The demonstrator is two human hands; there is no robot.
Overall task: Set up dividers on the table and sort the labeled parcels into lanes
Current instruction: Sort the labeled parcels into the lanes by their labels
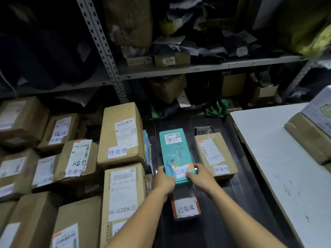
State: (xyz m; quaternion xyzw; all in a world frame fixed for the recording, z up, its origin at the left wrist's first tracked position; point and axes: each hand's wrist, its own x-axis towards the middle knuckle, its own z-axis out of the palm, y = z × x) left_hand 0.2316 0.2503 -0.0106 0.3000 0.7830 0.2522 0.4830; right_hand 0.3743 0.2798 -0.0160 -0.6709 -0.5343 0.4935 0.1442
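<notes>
A teal parcel with a white label reading 已完成 lies lengthwise on the dark table. My left hand grips its near left corner and my right hand grips its near right corner. Under my wrists sits an orange-edged parcel, also labeled 已完成. To the right lies a brown box labeled 异常件. A thin clear divider stands left of the teal parcel; another dark strip runs between the teal parcel and the brown box.
Several brown cartons crowd the left, among them one labeled 待处理 and one labeled 处理中. A white board with a carton on it lies at right. Metal shelving full of parcels rises behind.
</notes>
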